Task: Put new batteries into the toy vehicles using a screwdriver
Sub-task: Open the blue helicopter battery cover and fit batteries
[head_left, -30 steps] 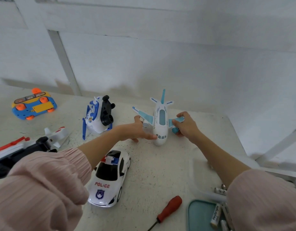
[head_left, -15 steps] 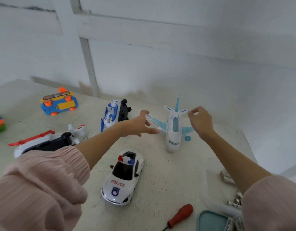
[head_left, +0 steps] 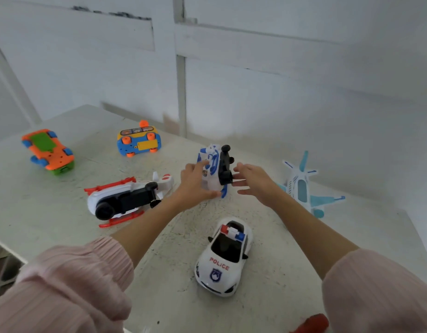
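While both arms reached out over the pale speckled tabletop, everything sat as below, placed relative to the white plastic police car with the red and blue light bar.

Target toy: small blue-and-white plastic helicopter with a black underside, lying on its side, straight beyond the police car, between the two hands.
Left hand: on the helicopter's left flank; fingers on its white body, thumb under the lower edge, curled round it.
Right hand: just right of the helicopter's black underside; fingers straight and spread. Contact with the toy: can't tell.
White-and-light-blue plastic toy airplane: beyond and right of the police car, upright on the table, apart from the right hand.
Larger white plastic helicopter with red skids and black underside: beyond and left of the police car, on its side.
Blue-and-yellow toy car with orange wheels: far beyond and left, belly up.
Orange toy car with green panel and blue wheels: farthest left, belly up.
Red screwdriver handle: nearer than the police car, to its right, cut off by the frame edge.
Pink ribbed sleeves: pushed up both forearms.
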A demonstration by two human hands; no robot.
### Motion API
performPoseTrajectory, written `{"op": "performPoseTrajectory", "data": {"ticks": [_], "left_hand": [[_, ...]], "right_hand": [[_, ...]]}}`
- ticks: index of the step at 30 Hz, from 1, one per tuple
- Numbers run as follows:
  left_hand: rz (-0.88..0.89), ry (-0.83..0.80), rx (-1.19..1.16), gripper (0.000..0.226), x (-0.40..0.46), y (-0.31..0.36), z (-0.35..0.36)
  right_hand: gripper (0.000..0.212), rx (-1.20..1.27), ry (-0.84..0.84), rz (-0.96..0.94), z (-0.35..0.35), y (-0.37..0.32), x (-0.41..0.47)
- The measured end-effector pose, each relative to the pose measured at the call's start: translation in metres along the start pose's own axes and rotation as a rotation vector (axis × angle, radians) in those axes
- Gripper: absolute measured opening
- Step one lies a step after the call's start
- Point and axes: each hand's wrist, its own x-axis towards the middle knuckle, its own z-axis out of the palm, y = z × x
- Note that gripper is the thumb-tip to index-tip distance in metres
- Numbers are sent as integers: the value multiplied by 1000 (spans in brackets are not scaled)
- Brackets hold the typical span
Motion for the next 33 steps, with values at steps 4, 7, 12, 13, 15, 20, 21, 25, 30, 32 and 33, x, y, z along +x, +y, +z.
{"op": "performPoseTrajectory", "data": {"ticks": [4, 7, 12, 13, 15, 20, 21, 25, 30, 32, 33], "left_hand": [[-37, -25, -78, 93, 2, -11, 13], [-71, 24, -153, 92, 7, -12, 17], [-132, 160, -287, 74, 17, -7, 19], [-141, 184, -318, 71, 19, -8, 19], [-146, 225, -361, 66, 24, -11, 17], [-107, 277, -401, 48, 31, -9, -4], [-95, 266, -410, 47, 33, -7, -12], [10, 173, -361, 44, 38, 12, -50], [139, 84, -316, 51, 39, 51, -97], [180, 60, -300, 54, 37, 67, -110], [200, 47, -296, 55, 36, 75, -115]], "right_hand": [[38, 18, 11, 26, 3, 0, 1], [48, 18, -10, 21, 3, 3, 0], [57, 24, -86, 19, 6, 8, 0], [58, 22, -97, 17, 6, 8, 1], [58, 14, -120, 10, 6, 8, 2], [29, -177, -107, -199, -7, -4, -6], [24, -239, -74, -276, -13, -11, -7], [21, -373, 17, -507, -40, -47, -13], [23, -552, -5, -610, -57, -78, -21], [28, -577, -30, -640, -56, -87, -26], [31, -574, -41, -659, -55, -91, -29]]}}
